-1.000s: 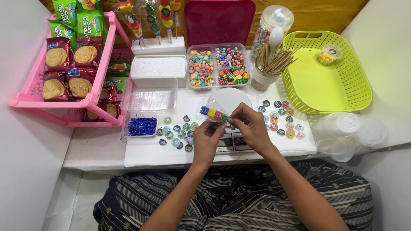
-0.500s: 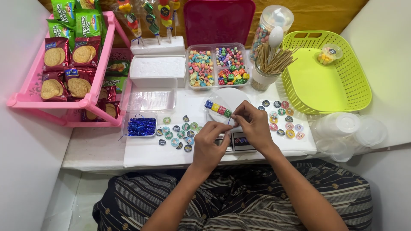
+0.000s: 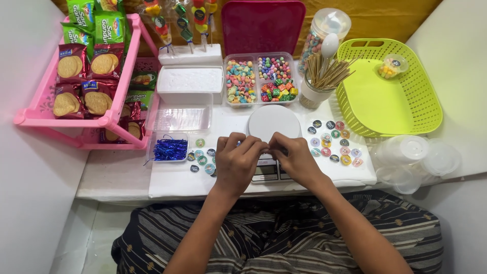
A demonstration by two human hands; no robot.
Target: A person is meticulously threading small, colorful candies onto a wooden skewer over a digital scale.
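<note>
Colourful skewer now hidden (behind fingers [image 3: 256, 146])

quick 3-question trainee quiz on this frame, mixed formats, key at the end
1. True or false: the left hand and right hand meet over the small kitchen scale with the round white platform.
2. Where does the small clear lidded cup of yellow candy sit?
A. in the lime-green plastic basket
B. on the pink plastic rack
C. on the scale
3. Fill in: the shallow clear tray left of the hands holds shiny ____ twist ties.

Key:
1. True
2. A
3. blue
</note>
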